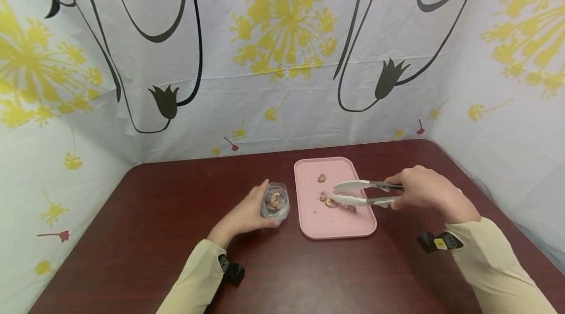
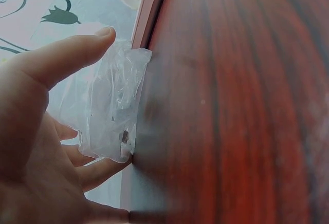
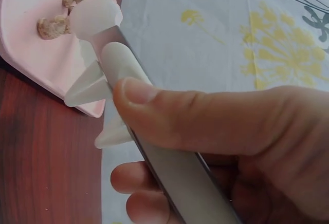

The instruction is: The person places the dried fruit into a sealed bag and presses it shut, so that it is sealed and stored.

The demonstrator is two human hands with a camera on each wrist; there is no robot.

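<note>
My left hand (image 1: 249, 208) grips a clear plastic container (image 1: 267, 210), thumb on one side and fingers on the other. Small brown wrinkled pieces (image 1: 273, 202) show inside its mouth; in the left wrist view the container's crinkled wall (image 2: 103, 106) stands at the table surface. Metal tongs (image 1: 378, 201) with white tips are held in my right hand (image 1: 423, 189), their arms spread apart over the pink tray (image 1: 326, 229). Several brown wrinkled pieces (image 1: 321, 177) lie on the tray, some beside the lower tip. The right thumb (image 3: 169, 113) presses along one tong arm.
The dark reddish wooden table (image 1: 154, 235) extends around the tray and both hands. A white cloth (image 1: 247, 103) with yellow flowers and dark stems hangs behind the table and along both sides. The tray has a low raised rim (image 1: 299, 201).
</note>
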